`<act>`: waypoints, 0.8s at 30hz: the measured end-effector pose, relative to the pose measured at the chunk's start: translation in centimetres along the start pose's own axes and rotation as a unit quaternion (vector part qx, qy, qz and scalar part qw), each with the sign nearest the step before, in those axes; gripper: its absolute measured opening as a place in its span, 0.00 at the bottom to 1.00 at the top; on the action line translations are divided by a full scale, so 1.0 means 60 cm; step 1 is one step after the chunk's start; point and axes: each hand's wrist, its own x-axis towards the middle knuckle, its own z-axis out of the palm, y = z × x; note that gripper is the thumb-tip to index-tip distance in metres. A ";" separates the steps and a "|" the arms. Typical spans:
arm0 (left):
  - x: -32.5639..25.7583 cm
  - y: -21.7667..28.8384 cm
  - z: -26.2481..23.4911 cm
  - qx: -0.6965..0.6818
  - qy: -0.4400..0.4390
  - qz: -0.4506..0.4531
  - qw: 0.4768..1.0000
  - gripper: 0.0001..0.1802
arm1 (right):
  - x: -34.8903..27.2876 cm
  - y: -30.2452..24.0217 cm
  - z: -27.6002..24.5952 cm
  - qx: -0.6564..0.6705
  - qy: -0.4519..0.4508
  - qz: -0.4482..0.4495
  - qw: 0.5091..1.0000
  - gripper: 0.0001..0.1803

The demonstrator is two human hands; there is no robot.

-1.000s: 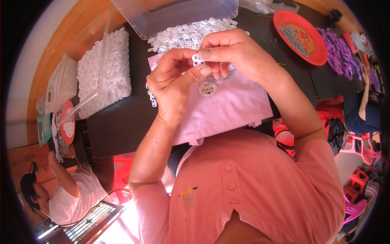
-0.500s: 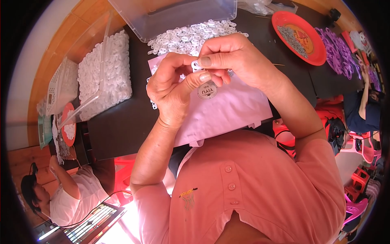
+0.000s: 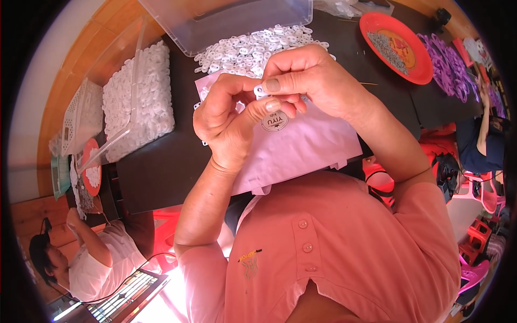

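a small white plastic piece (image 3: 260,90) is pinched between the thumb and forefinger of the right hand (image 3: 312,81) and is met by the fingertips of the left hand (image 3: 231,121), both hands closed tightly around it above the middle of the black table (image 3: 156,167). a round white tag (image 3: 274,121) is held under the left thumb, over a pale pink sheet (image 3: 301,145) lying beneath the hands. the step in hand is judged to be the joining of the piece to the tag; the next move would call for fine alignment and a firm press, with the piece kept from slipping. whether the two are already joined cannot be told. a heap of white pieces (image 3: 253,48) lies just beyond the hands toward the far edge, before a clear bin (image 3: 226,21); a second clear tray of white pieces (image 3: 137,99) sits at the left edge, a red plate (image 3: 398,46) and purple parts (image 3: 449,67) toward the far right corner. nothing is seen obstructing the hands. another person (image 3: 81,258) is seated at the lower left.
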 end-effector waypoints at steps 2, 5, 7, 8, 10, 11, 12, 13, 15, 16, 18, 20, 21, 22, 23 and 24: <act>-0.001 0.002 -0.001 0.000 -0.001 0.000 1.000 0.16 | -0.001 0.001 0.003 0.025 -0.004 0.005 1.000 0.12; 0.000 0.004 0.000 -0.007 -0.004 0.003 1.000 0.16 | -0.002 0.002 0.003 0.059 -0.006 0.017 0.998 0.11; -0.001 0.003 0.000 -0.014 -0.007 0.004 1.000 0.16 | 0.000 0.006 -0.002 0.063 -0.041 0.012 0.997 0.11; -0.002 0.001 0.000 -0.027 -0.007 0.004 1.000 0.15 | -0.001 0.008 -0.003 0.065 -0.039 0.013 0.997 0.11; -0.003 -0.002 -0.002 -0.040 -0.008 0.003 0.999 0.15 | -0.001 0.009 -0.003 0.080 -0.062 0.014 0.995 0.11; -0.004 -0.005 -0.004 -0.051 -0.015 0.015 0.998 0.15 | 0.000 0.012 -0.003 0.081 -0.061 0.013 0.995 0.11; -0.005 -0.006 -0.007 -0.061 -0.022 0.028 0.997 0.15 | 0.001 0.016 -0.001 0.097 -0.070 0.015 0.993 0.11; -0.004 -0.008 -0.007 -0.061 -0.023 0.028 0.997 0.15 | 0.002 0.017 -0.002 0.111 -0.079 0.017 0.990 0.11; -0.001 -0.011 -0.008 -0.019 -0.017 0.057 0.998 0.14 | 0.006 0.014 0.000 0.092 -0.062 0.009 0.994 0.11; 0.002 -0.010 -0.008 -0.048 0.001 0.036 0.998 0.13 | 0.008 0.013 0.003 0.074 -0.045 0.001 0.996 0.12; 0.007 -0.001 -0.005 -0.050 0.076 0.012 0.996 0.11 | 0.014 0.012 0.010 0.045 0.008 -0.004 0.999 0.14; 0.023 0.039 -0.016 -0.064 0.151 -0.001 0.986 0.11 | 0.014 0.017 0.004 0.026 0.087 0.006 0.996 0.15; 0.038 0.056 -0.030 -0.071 0.190 0.040 0.978 0.11 | 0.014 0.023 -0.004 0.023 0.113 -0.003 0.993 0.15; 0.053 0.078 -0.056 -0.044 0.203 0.082 0.975 0.11 | 0.012 0.023 -0.013 0.018 0.137 -0.013 0.990 0.16; 0.068 0.096 -0.083 0.039 0.231 0.100 0.967 0.10 | 0.010 0.026 -0.021 0.010 0.131 -0.015 0.991 0.15; 0.086 0.105 -0.120 0.112 0.236 0.113 0.959 0.08 | 0.005 0.006 -0.018 0.035 0.145 -0.003 0.989 0.12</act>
